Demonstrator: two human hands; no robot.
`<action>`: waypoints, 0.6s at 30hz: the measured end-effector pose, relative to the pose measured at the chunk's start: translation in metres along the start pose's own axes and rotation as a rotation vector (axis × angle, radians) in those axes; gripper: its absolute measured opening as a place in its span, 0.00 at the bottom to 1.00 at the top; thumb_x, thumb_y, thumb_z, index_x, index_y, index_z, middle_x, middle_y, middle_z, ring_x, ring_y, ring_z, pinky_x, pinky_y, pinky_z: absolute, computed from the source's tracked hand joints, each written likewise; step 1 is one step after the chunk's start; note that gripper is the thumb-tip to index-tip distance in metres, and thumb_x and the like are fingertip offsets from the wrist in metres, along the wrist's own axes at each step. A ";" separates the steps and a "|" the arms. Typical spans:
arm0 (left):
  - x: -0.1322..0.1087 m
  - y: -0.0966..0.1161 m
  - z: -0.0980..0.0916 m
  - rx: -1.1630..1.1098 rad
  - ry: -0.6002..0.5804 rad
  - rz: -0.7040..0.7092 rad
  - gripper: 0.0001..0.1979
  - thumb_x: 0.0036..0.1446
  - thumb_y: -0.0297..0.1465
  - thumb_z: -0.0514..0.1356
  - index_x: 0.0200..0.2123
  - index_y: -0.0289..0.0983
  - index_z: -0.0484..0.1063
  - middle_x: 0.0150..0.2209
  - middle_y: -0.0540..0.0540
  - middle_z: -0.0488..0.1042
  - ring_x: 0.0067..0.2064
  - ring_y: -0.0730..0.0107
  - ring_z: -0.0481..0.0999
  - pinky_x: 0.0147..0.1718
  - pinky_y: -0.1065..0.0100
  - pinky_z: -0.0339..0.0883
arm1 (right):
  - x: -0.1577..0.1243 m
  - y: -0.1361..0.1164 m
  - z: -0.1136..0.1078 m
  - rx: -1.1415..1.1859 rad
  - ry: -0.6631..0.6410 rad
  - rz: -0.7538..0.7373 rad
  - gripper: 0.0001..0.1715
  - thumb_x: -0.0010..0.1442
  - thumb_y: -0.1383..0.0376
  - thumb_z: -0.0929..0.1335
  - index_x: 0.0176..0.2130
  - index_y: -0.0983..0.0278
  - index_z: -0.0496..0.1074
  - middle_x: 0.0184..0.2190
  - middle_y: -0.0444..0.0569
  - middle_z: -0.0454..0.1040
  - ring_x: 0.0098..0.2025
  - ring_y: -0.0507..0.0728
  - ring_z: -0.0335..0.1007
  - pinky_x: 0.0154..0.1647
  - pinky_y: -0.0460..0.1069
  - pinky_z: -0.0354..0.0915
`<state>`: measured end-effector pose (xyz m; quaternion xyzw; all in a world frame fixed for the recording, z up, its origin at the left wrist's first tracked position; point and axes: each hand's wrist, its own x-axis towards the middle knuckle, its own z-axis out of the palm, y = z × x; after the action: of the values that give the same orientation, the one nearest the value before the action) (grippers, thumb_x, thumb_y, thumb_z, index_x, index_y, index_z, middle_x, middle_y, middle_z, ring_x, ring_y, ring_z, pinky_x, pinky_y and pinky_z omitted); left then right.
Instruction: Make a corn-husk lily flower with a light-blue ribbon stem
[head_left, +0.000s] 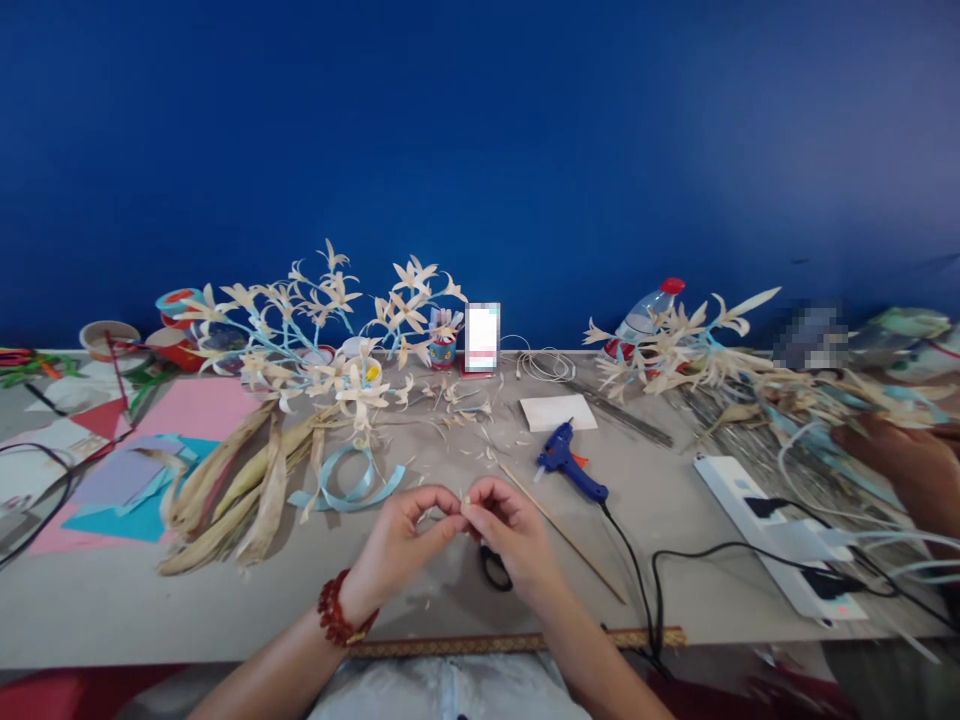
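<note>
Both hands r pinched in tight, fingertips nearly meeting. L hand has thumb + fingers closed up narrow, R hand same deal, and between the tips there's a tiny pale piece, prob husk tbh but too small to say for sure. It's left of the blue hot glue gun and a bit nearer the person. Red bead bracelet on the L wrist.

Just under the R hand: a black loop handle, looks like scissors but mostly hidden, so also left + nearer than the glue gun. Thin wooden stick lies diagonally on the counter, on the near side of the gun.

Further out, all relative to the glue gun: white card right behind it. Lt blue ribbon in a loop off to the left, dried corn husks farther left past that, w/ pink paper beyond. Big husk-flower spray behind + left, lit phone screen (pixelated) also behind, slightly left. Behind + right: 2nd flower spray in front of a red-capped plastic bottle. White power strip well to the right w/ plugs in, and past it a co-worker's hand, blurry, cant tell what it's holding.
</note>
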<state>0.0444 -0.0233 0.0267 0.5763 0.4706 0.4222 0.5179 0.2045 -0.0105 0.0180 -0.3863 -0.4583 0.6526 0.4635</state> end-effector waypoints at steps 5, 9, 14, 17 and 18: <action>0.000 0.007 0.000 0.185 0.095 0.142 0.05 0.55 0.29 0.61 0.29 0.39 0.78 0.30 0.47 0.78 0.35 0.62 0.74 0.38 0.66 0.65 | 0.000 0.001 0.002 -0.032 0.034 -0.023 0.15 0.52 0.55 0.73 0.28 0.63 0.70 0.21 0.41 0.67 0.22 0.49 0.58 0.21 0.43 0.54; -0.001 0.008 0.005 0.263 0.164 0.230 0.06 0.56 0.28 0.60 0.29 0.40 0.78 0.29 0.46 0.78 0.34 0.62 0.74 0.39 0.65 0.64 | 0.000 0.001 0.004 -0.070 0.087 -0.068 0.13 0.52 0.57 0.73 0.28 0.63 0.70 0.22 0.40 0.66 0.23 0.49 0.59 0.23 0.43 0.56; -0.003 0.007 0.012 0.294 0.233 0.245 0.06 0.58 0.28 0.59 0.32 0.40 0.76 0.32 0.44 0.77 0.36 0.61 0.74 0.39 0.64 0.64 | -0.001 0.001 0.009 -0.089 0.159 -0.128 0.11 0.54 0.58 0.71 0.28 0.62 0.69 0.22 0.41 0.67 0.23 0.50 0.61 0.23 0.44 0.60; -0.004 0.004 0.015 0.254 0.248 0.221 0.06 0.58 0.29 0.58 0.32 0.40 0.76 0.30 0.45 0.76 0.34 0.62 0.73 0.35 0.66 0.64 | -0.002 0.003 0.011 -0.097 0.210 -0.158 0.11 0.55 0.58 0.71 0.29 0.62 0.70 0.22 0.42 0.68 0.23 0.51 0.62 0.23 0.44 0.61; -0.004 0.002 0.015 0.250 0.257 0.225 0.06 0.58 0.29 0.58 0.33 0.41 0.77 0.30 0.45 0.76 0.34 0.61 0.73 0.34 0.66 0.64 | -0.001 0.004 0.012 -0.093 0.224 -0.164 0.11 0.55 0.58 0.71 0.29 0.62 0.70 0.22 0.42 0.68 0.23 0.51 0.63 0.23 0.44 0.62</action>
<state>0.0587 -0.0306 0.0273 0.6263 0.5141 0.4857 0.3279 0.1930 -0.0152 0.0176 -0.4389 -0.4635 0.5434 0.5453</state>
